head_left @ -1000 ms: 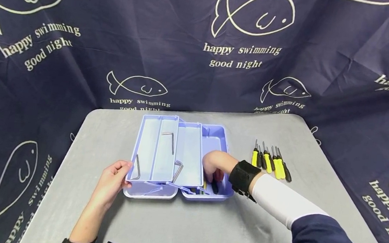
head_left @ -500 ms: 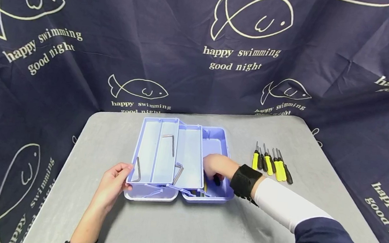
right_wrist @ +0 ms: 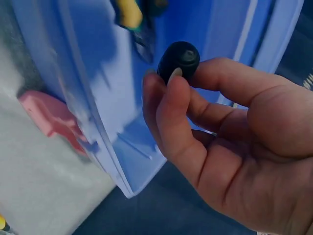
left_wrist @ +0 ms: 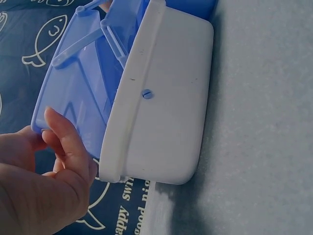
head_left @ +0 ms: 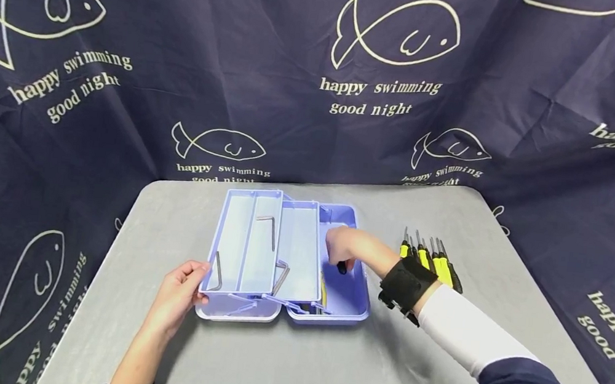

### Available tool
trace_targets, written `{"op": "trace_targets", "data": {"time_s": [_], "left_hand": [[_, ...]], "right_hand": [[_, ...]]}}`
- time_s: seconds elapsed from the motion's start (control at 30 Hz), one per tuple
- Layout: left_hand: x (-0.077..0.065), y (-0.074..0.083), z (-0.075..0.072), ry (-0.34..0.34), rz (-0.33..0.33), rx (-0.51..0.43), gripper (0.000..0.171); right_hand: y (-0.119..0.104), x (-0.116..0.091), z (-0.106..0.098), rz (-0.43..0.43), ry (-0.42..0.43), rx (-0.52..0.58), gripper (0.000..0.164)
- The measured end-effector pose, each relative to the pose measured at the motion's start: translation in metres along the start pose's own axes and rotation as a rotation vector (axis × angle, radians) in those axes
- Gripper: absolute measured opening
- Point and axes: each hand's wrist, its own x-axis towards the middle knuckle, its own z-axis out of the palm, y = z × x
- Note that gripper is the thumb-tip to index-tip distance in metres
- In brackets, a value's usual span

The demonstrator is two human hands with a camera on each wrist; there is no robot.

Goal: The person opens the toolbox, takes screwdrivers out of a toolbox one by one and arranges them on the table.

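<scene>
My left hand (head_left: 180, 285) pinches the front left corner of the upper tray (head_left: 234, 240) of a blue cantilever toolbox. In the left wrist view, that hand's fingers bend at the tray corner, beside the toolbox's whitish lid (left_wrist: 161, 98). My right hand (head_left: 340, 243) is over the deep base compartment (head_left: 350, 292) and grips a black-handled tool (right_wrist: 181, 58) by its rounded handle between thumb and fingers. Only the handle end shows; the rest is hidden by the hand. Three L-shaped hex keys lie in the trays: one at left (head_left: 219, 273), one mid (head_left: 272, 235), one right (head_left: 280, 279).
Several yellow and black screwdrivers (head_left: 441, 267) lie in a row on the grey table (head_left: 290, 369), right of the toolbox. A yellow-handled tool (right_wrist: 129, 12) lies inside the base compartment. A pink latch (right_wrist: 54, 117) sticks out from the toolbox's outer wall.
My right hand has moved towards the back of the base compartment and upward, with the black-handled tool in its grip. My left hand stays at the tray corner.
</scene>
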Motion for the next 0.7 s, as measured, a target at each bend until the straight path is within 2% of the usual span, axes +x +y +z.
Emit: {"op": "trace_targets", "data": {"time_s": [0.13, 0.23, 0.33, 0.53, 0.7], "left_hand": [[-0.001, 0.0, 0.002, -0.005, 0.0, -0.003, 0.017], [-0.002, 0.0, 0.002, 0.0, 0.007, -0.002, 0.016], [-0.003, 0.002, 0.001, 0.012, 0.022, 0.002, 0.015], [0.0, 0.006, 0.003, -0.001, 0.028, 0.018, 0.015], [0.002, 0.006, 0.006, 0.003, 0.032, 0.017, 0.017]], "right_hand": [[0.014, -0.015, -0.008, -0.072, 0.082, 0.099, 0.011], [0.027, -0.023, -0.012, -0.108, 0.137, 0.199, 0.011], [0.042, -0.029, -0.015, -0.135, 0.189, 0.251, 0.012], [0.086, -0.047, -0.016, -0.116, 0.282, 0.308, 0.01], [0.132, -0.065, -0.004, -0.06, 0.358, 0.36, 0.008]]}}
